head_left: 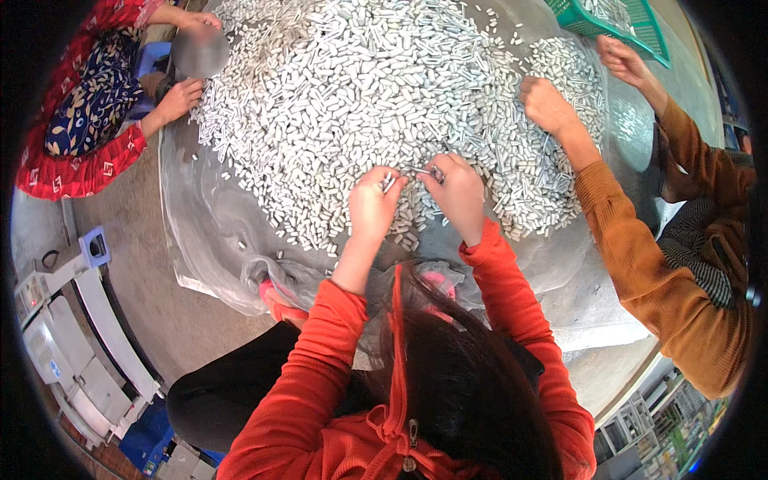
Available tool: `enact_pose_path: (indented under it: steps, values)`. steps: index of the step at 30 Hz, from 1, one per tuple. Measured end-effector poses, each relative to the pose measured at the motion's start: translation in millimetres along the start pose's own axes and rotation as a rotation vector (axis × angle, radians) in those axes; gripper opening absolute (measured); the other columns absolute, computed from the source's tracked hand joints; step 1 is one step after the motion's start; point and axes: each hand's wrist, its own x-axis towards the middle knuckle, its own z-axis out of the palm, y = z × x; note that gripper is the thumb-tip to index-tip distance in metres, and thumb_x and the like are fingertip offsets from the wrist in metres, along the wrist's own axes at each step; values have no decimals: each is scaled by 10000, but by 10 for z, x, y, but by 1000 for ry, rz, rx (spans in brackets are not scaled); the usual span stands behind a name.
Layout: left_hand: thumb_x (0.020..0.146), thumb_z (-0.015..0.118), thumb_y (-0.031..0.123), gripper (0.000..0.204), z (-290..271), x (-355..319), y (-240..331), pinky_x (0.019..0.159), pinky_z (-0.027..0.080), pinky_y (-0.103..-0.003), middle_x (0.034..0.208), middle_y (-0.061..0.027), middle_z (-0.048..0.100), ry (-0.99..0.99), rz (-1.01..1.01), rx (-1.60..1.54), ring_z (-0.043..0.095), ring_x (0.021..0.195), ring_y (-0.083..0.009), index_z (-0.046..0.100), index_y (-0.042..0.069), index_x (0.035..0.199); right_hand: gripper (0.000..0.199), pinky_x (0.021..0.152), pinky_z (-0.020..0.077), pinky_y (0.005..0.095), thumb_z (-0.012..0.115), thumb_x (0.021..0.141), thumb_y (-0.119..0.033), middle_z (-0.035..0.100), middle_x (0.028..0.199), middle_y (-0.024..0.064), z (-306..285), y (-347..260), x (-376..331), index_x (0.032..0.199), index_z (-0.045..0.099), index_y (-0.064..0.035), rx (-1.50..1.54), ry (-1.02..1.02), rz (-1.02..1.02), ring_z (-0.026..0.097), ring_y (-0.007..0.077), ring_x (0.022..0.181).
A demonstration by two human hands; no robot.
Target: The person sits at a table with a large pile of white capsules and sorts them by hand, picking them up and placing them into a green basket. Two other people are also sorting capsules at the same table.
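Red sleeves point(316, 344): both reach forward from the near edge, either side of dark hair point(464, 384).
Pink footwear point(268, 290): at the near rim of the plastic sheet point(200, 228), beside its crumpled folds.
Plastic sheet: clear, spread beneath the pile; grey floor point(132, 248) shows to its left.
Left hand point(373, 196): raised over the pile's near edge, fingers closed on a small silver piece point(388, 182).
Right hand point(454, 190): just beside the left, fingertips pinching a thin silver piece point(420, 169) that points toward the left hand.
Pile point(344, 104): many short silver-grey pieces, broad at center, with strays along the near rim.
Co-worker's hand, right point(548, 106): curled, on the pile's right part; whether it grips a piece cannot be told.
Co-worker's hand, left point(180, 99): at the pile's left edge, its hold unclear.
Second brown-sleeved hand point(624, 61): near the green basket.
Green basket point(658, 50): far right, holding similar pieces.
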Motion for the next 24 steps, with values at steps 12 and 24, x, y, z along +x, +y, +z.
enact_pose_path:
  steps: [12,24]
  values:
    - [805,606,190,193,-708,29,-190,560,395,-255,758,-74,519,-592,-344,-1429,447,611,-135,505,63,910,151,644,387,226,516,891,-154,540,816,31,-139,135,-108,896,561,-10,1767,-296,207,462,83,714]
    - [793,684,175,144,-248,-220,-177,643,479,-318,766,-118,644,-167,27,159,618,695,-254,642,45,837,247,624,491,383,681,761,-245,630,808,139,251,-98,-370,875,574,-54,40,-93,128,616,320,722]
